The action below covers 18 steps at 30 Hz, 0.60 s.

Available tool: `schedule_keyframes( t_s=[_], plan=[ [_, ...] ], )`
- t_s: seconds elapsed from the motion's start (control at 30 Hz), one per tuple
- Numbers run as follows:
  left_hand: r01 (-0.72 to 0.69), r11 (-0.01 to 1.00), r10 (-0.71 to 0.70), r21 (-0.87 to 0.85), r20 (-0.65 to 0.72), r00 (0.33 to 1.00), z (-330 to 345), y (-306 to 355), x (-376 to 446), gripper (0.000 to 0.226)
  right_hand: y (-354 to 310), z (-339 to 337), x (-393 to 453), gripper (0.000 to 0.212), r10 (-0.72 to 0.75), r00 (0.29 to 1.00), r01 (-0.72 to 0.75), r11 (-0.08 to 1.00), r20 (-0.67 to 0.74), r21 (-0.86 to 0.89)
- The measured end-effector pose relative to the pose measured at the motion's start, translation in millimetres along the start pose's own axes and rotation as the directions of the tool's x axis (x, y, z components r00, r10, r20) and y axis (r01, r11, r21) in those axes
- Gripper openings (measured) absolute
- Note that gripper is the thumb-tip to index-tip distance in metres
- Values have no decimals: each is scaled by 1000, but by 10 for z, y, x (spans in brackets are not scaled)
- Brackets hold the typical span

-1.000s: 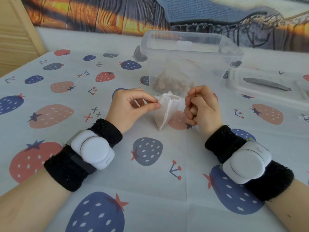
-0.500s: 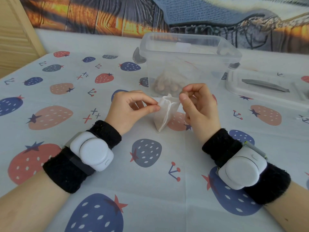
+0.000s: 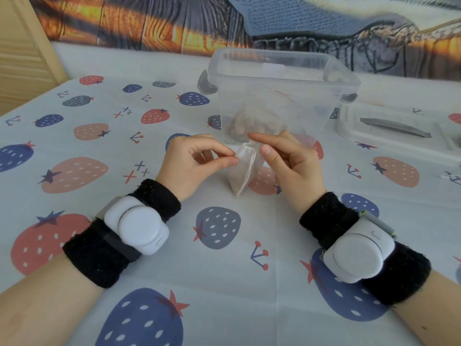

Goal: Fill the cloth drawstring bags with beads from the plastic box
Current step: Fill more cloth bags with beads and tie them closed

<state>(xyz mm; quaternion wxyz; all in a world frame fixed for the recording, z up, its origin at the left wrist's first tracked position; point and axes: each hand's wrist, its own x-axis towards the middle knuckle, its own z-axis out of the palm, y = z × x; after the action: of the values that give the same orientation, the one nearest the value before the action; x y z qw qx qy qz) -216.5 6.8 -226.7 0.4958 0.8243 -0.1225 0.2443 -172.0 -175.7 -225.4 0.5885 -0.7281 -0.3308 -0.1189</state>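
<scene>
Front of box (image 3: 279,78) w/ beads (image 3: 245,124): left hand (image 3: 197,162) pinches bag (image 3: 243,171) rim, right hand (image 3: 289,161) beside it, fingers loose, holding nothing.

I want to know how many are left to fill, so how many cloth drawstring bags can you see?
1: a white cloth drawstring bag on the tablecloth before the plastic box, pinched at its top by the left hand. Others may be hidden.
</scene>
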Motion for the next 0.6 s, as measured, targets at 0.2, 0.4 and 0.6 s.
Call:
schedule_keyframes(
  t_s=[0.2, 0.4, 0.6],
  plan=[
    [0, 1000, 1, 3, -16, 1000, -7, -8, 3, 6, -47, -9, -9, 27, 92, 995, -94, 989, 22, 116],
    [55, 998, -55, -8, -5, 998, -2, 6, 4, 11, 20, 23, -19, 10, 23, 998, -18, 995, 51, -101],
    [226, 972, -237, 72, 288, 928, 12, 32, 4, 61, 37, 9, -16, 11, -7, 998, 11, 998, 60, -66]
  ],
)
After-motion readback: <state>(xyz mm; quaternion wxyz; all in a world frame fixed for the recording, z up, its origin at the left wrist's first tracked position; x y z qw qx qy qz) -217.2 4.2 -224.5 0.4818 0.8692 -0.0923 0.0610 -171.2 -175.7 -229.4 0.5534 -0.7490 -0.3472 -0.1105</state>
